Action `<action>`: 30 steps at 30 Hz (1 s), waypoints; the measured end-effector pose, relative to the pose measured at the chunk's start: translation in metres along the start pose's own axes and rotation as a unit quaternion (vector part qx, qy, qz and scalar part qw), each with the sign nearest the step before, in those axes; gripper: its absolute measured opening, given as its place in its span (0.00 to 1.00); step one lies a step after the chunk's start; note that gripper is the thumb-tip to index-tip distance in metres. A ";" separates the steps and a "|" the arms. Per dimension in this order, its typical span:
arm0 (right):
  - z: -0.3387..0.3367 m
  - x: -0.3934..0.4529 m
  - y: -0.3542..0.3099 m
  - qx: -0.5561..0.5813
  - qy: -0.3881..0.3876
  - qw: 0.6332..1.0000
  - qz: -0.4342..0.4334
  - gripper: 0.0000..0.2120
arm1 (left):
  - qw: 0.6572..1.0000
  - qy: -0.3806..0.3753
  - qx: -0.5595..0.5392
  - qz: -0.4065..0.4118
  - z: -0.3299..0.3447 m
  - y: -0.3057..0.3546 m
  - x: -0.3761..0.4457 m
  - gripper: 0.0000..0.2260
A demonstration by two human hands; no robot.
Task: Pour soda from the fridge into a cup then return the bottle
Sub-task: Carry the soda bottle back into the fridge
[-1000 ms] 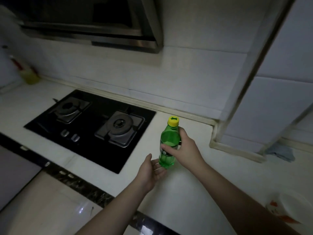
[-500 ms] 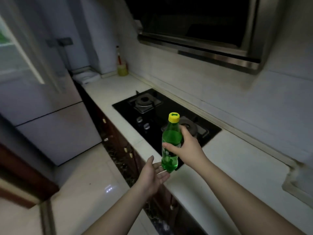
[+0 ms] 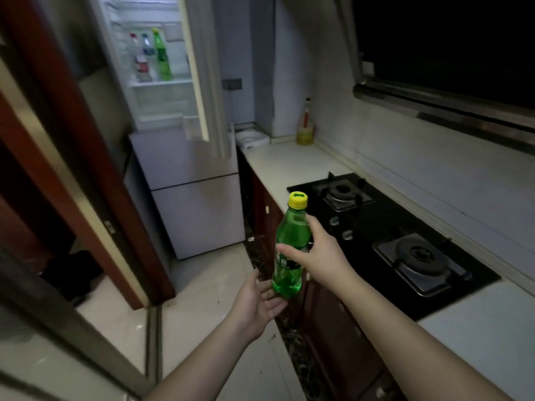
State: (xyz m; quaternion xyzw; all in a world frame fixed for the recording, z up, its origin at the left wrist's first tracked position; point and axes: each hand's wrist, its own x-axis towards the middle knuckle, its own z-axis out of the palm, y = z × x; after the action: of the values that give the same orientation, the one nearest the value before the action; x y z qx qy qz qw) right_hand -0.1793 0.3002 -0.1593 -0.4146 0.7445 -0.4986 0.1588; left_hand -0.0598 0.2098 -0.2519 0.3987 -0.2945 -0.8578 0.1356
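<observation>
1. Our right hand [image 3: 318,253] gripped the capped green plastic soda bottle [image 3: 289,250] upright in mid-air beside the white countertop [image 3: 289,163].
2. Our left hand [image 3: 257,302] lay flat-fingered beneath its base.
3. The white fridge [image 3: 185,180] stood open ahead; a slackened grip risked a drop.

View swung left off stove [image 3: 385,235]; open fridge [image 3: 162,82] w/ bottles now visible.

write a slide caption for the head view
Right hand grips capped green soda bottle, left hand open beneath it, fridge open ahead.
</observation>
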 end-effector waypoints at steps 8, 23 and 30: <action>0.059 0.043 -0.033 -0.008 -0.044 0.998 -0.039 0.29 | 0.998 0.021 -0.038 0.045 -0.050 0.055 -0.009 0.28; 0.106 0.207 -0.039 0.035 -0.131 0.987 -0.087 0.30 | 0.991 0.080 -0.061 0.090 -0.054 0.168 0.075 0.28; 0.122 0.282 -0.042 0.056 -0.151 0.982 -0.098 0.29 | 0.984 0.109 -0.088 0.112 -0.051 0.216 0.112 0.31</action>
State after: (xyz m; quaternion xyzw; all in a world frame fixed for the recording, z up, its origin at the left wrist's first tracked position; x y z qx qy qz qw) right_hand -0.2521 0.0004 -0.1280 -0.5462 0.6386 -0.4844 0.2431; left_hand -0.0935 -0.0338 -0.2132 0.4412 -0.2437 -0.8112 0.2965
